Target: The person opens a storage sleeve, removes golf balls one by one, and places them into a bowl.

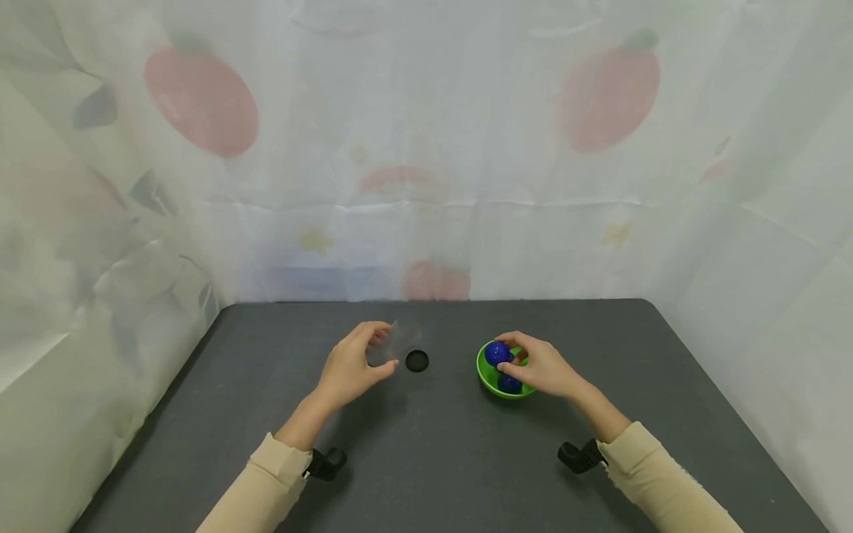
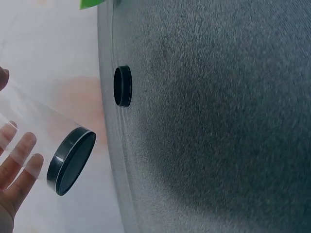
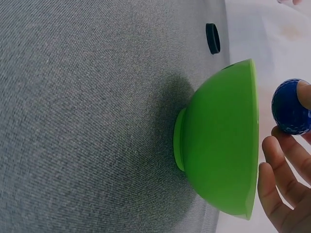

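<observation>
Two bare hands work over a dark grey table (image 1: 426, 459), each one with a beige sleeve and a small black camera mount at the wrist. The left hand (image 1: 352, 368) is curled around a clear tube (image 1: 393, 345), which it holds in the air above the table; in the left wrist view the fingers (image 2: 22, 158) show through the transparent wall, and the black end (image 2: 72, 161) of the tube points away from the palm. Just beyond the tip of this tube, a black cap (image 1: 417, 361) lies flat on the table, apart from the tube and not touched by any finger.

The right hand (image 1: 543, 366) pinches a blue ball (image 1: 497, 353) between thumb and fingertips, and holds it just above the rim of a green bowl (image 1: 485, 374). The bowl stands on the table directly under this grasp. A second blue ball (image 1: 509, 383) lies inside the bowl, below the held one and partly hidden by the fingers. In the right wrist view the held ball is lifted clear of the rim of the bowl, with the thumb on its side.

A pale cloth with faded red fruit prints (image 1: 200, 104) hangs behind and beside the table.
</observation>
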